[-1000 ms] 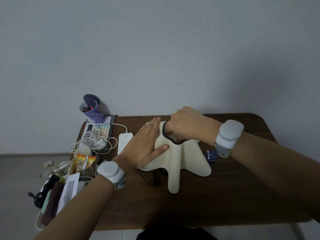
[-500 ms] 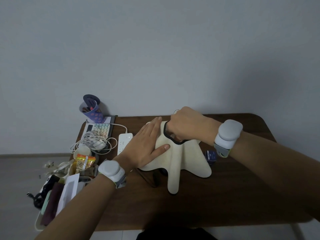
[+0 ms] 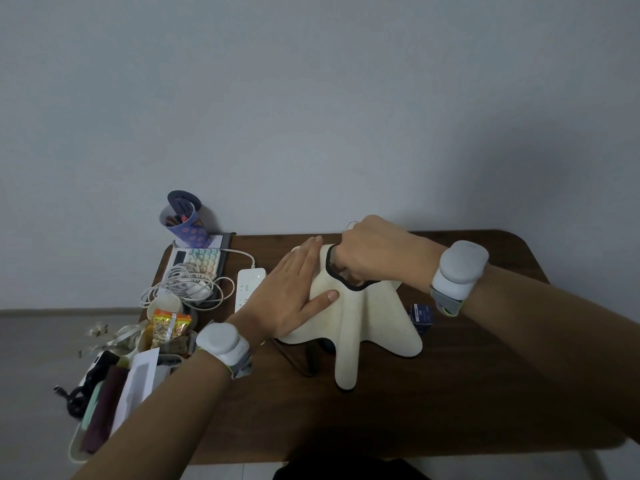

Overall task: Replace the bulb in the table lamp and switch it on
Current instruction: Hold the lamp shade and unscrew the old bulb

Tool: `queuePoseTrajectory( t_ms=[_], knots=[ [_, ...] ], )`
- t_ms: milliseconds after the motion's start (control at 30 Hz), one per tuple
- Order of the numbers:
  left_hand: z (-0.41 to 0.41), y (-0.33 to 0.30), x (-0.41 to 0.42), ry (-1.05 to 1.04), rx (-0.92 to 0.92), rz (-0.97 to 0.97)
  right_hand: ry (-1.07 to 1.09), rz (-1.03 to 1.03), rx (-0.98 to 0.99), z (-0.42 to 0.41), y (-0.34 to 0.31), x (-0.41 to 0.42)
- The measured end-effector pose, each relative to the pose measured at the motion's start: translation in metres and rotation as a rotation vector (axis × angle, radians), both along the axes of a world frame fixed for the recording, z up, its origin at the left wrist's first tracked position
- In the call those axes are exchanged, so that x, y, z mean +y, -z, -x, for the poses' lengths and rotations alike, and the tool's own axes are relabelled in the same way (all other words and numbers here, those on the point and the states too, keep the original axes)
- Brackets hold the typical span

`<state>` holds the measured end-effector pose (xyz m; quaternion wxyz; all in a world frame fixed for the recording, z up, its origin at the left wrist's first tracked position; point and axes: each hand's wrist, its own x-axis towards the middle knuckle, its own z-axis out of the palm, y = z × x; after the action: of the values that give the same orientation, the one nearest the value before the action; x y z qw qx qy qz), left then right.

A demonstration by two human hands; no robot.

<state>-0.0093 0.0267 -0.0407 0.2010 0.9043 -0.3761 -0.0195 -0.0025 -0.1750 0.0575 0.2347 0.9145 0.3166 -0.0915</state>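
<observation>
Fingers of the left hand lie straight and close together, flat against the left side of the cream lampshade, the thumb stretched out across the fabric toward the middle. The right hand reaches down into the black-edged opening at the top of the shade; its fingers curl inward and disappear inside, so what they grip there, bulb or socket, cannot be told. Both wrists carry grey-white bands.

The table lamp stands near the middle of the dark wooden worktop, its wavy shade spreading down in lobes that hide most of the base; a dark cable runs out beneath it toward the near side. A small blue box sits just beside the shade's right lobe, under the right forearm.

At the left of the worktop lie a white power strip, close to the left hand, a tangle of white cable, a pastel keyboard, and a purple pen cup. Snack packets and a tray of oddments crowd the near left corner.
</observation>
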Motion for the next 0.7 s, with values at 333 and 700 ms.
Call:
queuePoseTrajectory(
  t_ms=[333, 700],
  knots=[
    [0.001, 0.000, 0.001, -0.004, 0.007, 0.001, -0.020, -0.083, 0.055, 0.002, -0.011, -0.007],
    [0.000, 0.001, 0.001, -0.029, 0.014, -0.054, -0.237, -0.241, -0.117, 0.011, -0.007, -0.030]
  ],
)
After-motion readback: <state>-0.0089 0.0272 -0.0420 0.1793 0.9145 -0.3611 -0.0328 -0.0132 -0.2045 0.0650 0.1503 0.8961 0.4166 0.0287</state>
